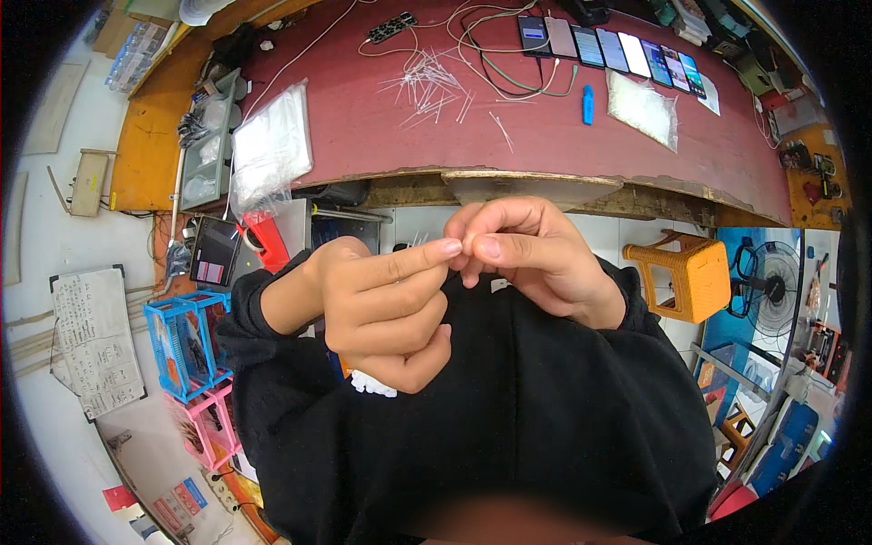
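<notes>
A broad maroon-topped wooden counter [363, 136] spans the upper view, its front edge chipped, a wide stretch of smooth maroon showing along that edge. A person's loose black long-sleeved top [581, 409] fills the lower middle. One orange-yellow, woven-textured plastic stool [679, 277] stands right of the hands, with pale floor tiles around it.

Two bare hands meet in the air in front of the top, short of the counter's edge. The left hand [383, 304] has its lower fingers curled and its index finger stretched to the right hand [549, 259], whose thumb and index finger are drawn together. The fingertips touch; whether they clamp anything, I cannot tell.

Two clear plastic bags with whitish contents lie on the counter: a larger, longer bag [272, 141] at left, a smaller bag [642, 109] at right. Eight flat rectangular phones [634, 56] form a row near the far right. One blue, stubby marker-shaped object [588, 105] lies below them. Thin, straight whitish strips [429, 84] overlap in a pile mid-counter, too tangled to count; a few similar tips show just beyond the left hand.
</notes>
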{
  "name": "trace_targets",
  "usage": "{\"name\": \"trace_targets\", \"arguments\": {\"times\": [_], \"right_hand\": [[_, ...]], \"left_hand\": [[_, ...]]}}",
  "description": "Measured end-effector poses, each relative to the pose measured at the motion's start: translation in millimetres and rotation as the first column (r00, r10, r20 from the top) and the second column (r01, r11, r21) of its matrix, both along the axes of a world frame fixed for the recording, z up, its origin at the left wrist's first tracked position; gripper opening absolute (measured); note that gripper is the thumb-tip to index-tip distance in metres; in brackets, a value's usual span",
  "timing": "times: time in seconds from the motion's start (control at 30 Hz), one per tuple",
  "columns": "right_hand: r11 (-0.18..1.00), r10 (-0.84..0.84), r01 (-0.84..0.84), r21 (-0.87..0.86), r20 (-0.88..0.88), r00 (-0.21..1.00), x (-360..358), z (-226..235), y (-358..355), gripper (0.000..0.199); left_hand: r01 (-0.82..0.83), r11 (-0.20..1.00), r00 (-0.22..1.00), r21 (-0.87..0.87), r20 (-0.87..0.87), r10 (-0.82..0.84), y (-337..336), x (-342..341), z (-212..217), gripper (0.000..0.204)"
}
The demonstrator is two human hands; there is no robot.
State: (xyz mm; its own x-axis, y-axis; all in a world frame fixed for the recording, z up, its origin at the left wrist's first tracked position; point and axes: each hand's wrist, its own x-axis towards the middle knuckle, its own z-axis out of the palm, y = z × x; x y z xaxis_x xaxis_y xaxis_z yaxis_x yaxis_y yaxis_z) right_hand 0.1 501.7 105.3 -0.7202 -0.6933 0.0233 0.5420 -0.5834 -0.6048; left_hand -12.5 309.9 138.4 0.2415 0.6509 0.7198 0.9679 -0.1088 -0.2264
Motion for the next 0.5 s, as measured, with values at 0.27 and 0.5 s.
{"name": "trace_targets", "arguments": {"times": [0.27, 0.5], "right_hand": [[0.996, 0.004, -0.009, 0.084, 0.065, 0.998, -0.9, -5.9, -2.7, 0.019], [0.998, 0.028, -0.026, 0.057, -0.024, 0.999, -1.8, -3.7, -4.3, 0.019]], "left_hand": [[-0.011, 1.0, 0.999, -0.019, -0.03, 0.01, 3.1, -7.6, 2.6, 0.01], [0.072, 0.996, 0.995, -0.056, -0.067, -0.076, 8.5, -13.7, 2.3, 0.009]]}}
